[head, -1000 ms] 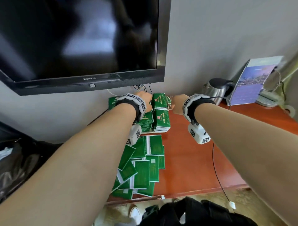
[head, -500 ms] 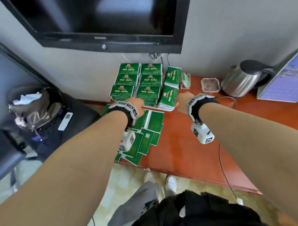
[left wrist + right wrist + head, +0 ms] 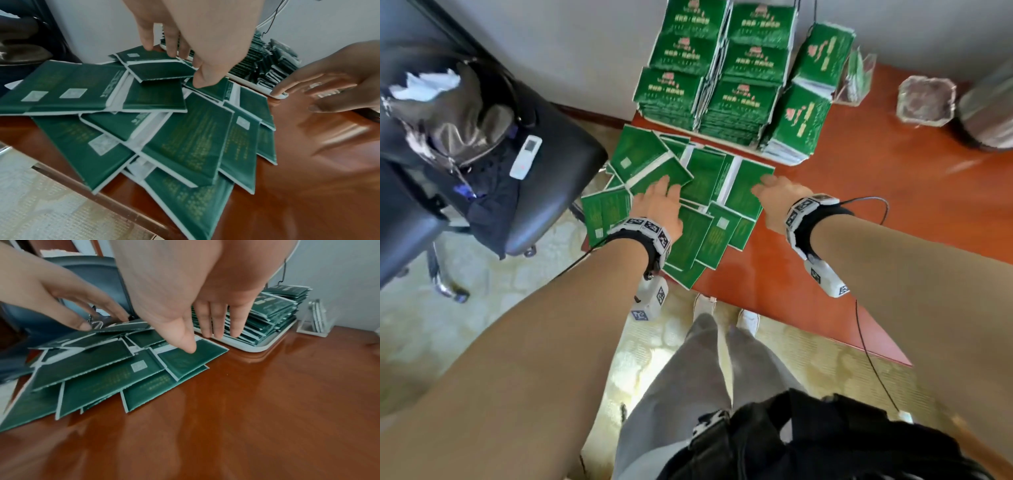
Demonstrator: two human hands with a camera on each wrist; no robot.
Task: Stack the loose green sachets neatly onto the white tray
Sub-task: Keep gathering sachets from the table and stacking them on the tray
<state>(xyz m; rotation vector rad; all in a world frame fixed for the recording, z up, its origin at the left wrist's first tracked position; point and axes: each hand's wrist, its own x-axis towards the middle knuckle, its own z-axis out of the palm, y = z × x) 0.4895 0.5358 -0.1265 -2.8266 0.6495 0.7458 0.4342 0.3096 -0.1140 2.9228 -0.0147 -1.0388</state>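
Both hands (image 3: 659, 202) flat on glossy flat sachets (image 3: 690, 236) – rect., white-edged.

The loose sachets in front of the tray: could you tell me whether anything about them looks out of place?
Yes. The loose sachets lie fanned at mixed angles, and those at the left stick out past the table edge, so they might slip off. Both hands hover open above them.
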